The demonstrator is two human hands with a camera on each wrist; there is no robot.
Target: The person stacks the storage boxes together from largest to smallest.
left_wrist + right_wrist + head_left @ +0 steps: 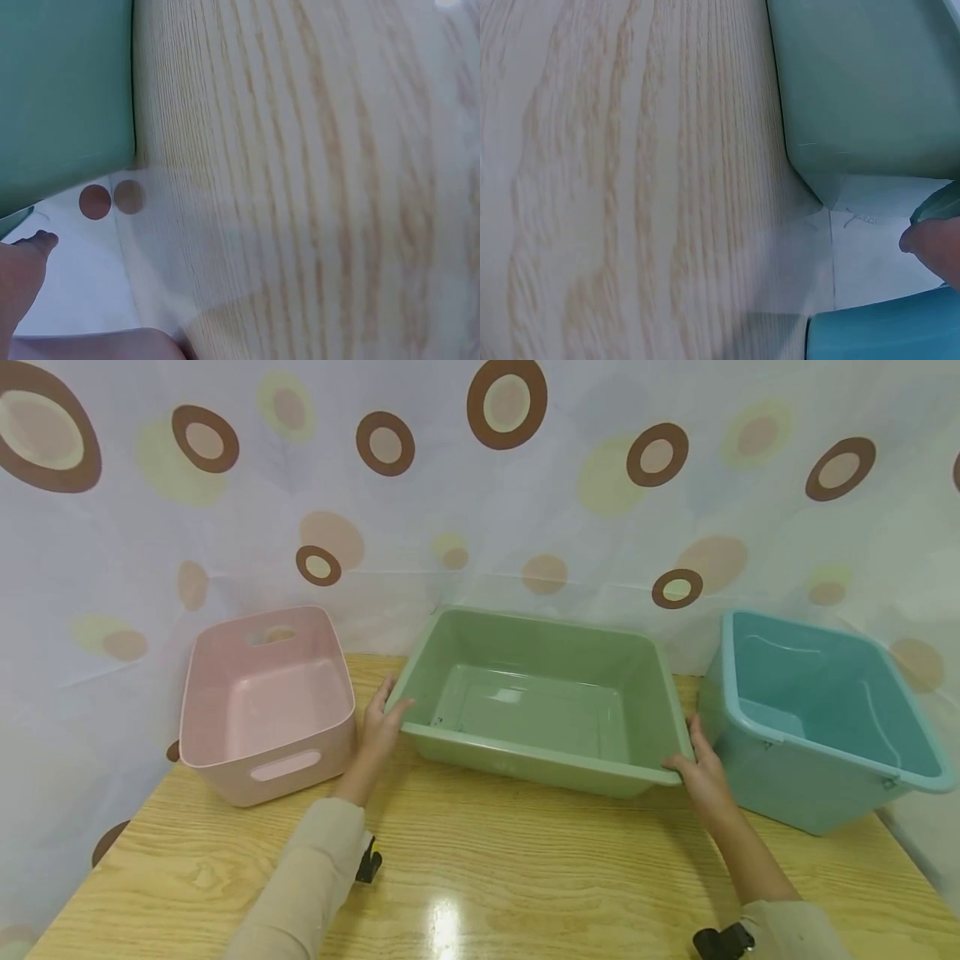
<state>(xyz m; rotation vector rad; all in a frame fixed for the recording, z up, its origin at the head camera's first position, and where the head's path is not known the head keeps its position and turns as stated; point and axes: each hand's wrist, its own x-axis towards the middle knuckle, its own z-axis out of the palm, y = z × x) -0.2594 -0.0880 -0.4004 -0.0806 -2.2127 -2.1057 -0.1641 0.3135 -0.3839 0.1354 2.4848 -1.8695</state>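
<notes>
A wide green plastic basin sits in the middle of the wooden table, with nothing in it. My left hand grips its left rim near the front corner, thumb over the edge and fingers along the outside. At the front right corner, my right hand holds the rim in the same way. In the left wrist view the basin's side fills the upper left, with part of the left hand below it. The right wrist view shows the basin's outer wall and a right-hand fingertip at its rim.
A pink basket with handle slots stands left of the basin, close to my left forearm. On the right is a deeper blue bin, near my right hand. Behind them hangs a white cloth with brown and yellow spots.
</notes>
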